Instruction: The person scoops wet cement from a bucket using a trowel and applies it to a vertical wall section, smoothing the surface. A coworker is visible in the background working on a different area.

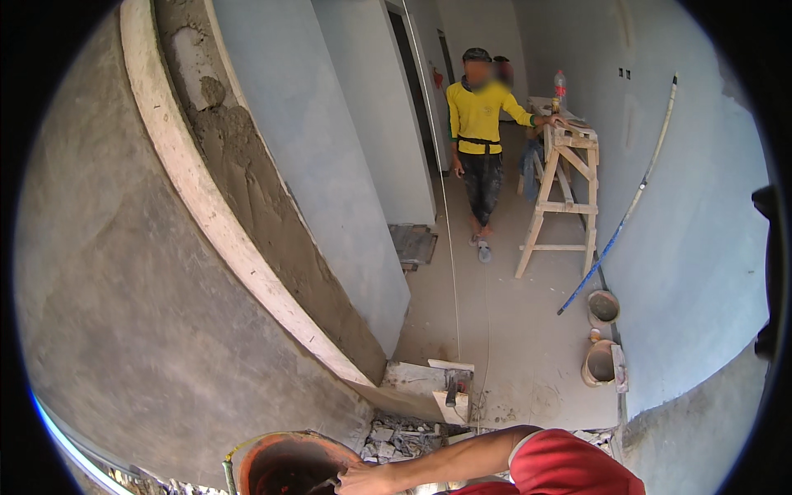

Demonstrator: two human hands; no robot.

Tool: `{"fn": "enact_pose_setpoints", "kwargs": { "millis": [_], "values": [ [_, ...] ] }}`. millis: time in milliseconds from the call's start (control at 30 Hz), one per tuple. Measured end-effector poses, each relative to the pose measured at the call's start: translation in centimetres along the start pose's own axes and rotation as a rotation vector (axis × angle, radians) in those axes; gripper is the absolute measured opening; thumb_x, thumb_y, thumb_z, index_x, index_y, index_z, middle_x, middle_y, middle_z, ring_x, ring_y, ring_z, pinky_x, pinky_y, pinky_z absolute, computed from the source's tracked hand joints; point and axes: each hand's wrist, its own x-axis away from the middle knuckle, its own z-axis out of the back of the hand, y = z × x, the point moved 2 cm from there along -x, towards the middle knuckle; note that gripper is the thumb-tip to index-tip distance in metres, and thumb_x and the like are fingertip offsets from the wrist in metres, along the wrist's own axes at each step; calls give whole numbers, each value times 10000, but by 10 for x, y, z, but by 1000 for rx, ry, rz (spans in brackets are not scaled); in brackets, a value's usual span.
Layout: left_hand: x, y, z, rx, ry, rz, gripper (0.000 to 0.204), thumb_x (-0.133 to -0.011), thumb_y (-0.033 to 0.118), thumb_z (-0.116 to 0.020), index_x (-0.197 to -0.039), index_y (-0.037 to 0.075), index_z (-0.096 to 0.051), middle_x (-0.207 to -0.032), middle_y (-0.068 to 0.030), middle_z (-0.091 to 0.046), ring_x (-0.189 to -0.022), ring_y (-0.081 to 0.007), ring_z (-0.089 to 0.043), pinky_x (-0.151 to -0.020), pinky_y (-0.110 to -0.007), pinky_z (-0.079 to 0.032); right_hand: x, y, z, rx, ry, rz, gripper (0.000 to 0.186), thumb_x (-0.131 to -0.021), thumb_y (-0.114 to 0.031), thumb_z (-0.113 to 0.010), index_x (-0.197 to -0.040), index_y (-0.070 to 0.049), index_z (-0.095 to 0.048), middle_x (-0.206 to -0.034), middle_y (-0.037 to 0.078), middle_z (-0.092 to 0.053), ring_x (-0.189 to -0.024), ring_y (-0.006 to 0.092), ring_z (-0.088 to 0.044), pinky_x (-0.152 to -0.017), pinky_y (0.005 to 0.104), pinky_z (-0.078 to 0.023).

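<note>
My right hand (pixel 363 478) comes in from the lower edge under a red sleeve (pixel 569 466). It is at the right side of an orange-brown bucket (pixel 266 450), fingers closed. A thin greyish piece shows by the fingers inside the bucket, too dark to name. My left hand is not in view. Ahead, a wooden batten (pixel 206 219) runs along the edge of the wall, beside a strip of wet grey mortar (pixel 264 214). At its foot lies a flat board (pixel 412 378) with a dark-handled tool (pixel 451 389) on it.
A person in a yellow shirt (pixel 478 111) stands ahead, one hand on a wooden trestle (pixel 557 190) topped by a bottle (pixel 560 87). Two mortar buckets (pixel 596 375) and a long blue-white pipe (pixel 619 235) stand along the right wall. Rubble (pixel 400 437) lies close by; a string (pixel 450 239) hangs mid-view.
</note>
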Motion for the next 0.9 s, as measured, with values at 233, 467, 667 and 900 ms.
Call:
{"fn": "enact_pose_setpoints", "kwargs": {
  "millis": [233,467,667,900],
  "values": [
    [-4,9,6,-69,8,109,603,-878,110,-556,-1474,31,-514,-1036,-135,-644,-769,-166,-575,-642,-286,-461,8,11,-31,-65,650,375,219,-850,-247,-677,-894,-42,-614,-908,150,-627,-939,341,-588,-820,470,-499],
    [-14,4,11,60,-13,179,614,-889,126,-543,-1498,63,-498,-967,-114,-638,-660,-154,-573,-534,-261,-457,71,23,8,-711,488,78,304,-962,-283,-618,-1092,-10,-651,-999,186,-702,-874,325,-686,-721,429,-541],
    [-15,3,16,-3,-16,186,605,-923,94,-518,-1525,80,-468,-957,-98,-643,-638,-128,-559,-531,-249,-455,184,120,-143,-648,507,-775,547,-1007,-477,-563,-1388,-85,-557,-1285,178,-641,-1037,343,-693,-903,434,-554],
    [-19,10,6,63,-68,134,572,-928,84,-530,-1494,23,-480,-1165,-168,-637,-839,-214,-636,-664,-310,-540,371,69,-390,-1123,-507,-1191,527,-947,-256,-648,-1380,5,-502,-1322,174,-639,-1187,345,-652,-970,502,-536]
  ]
}}
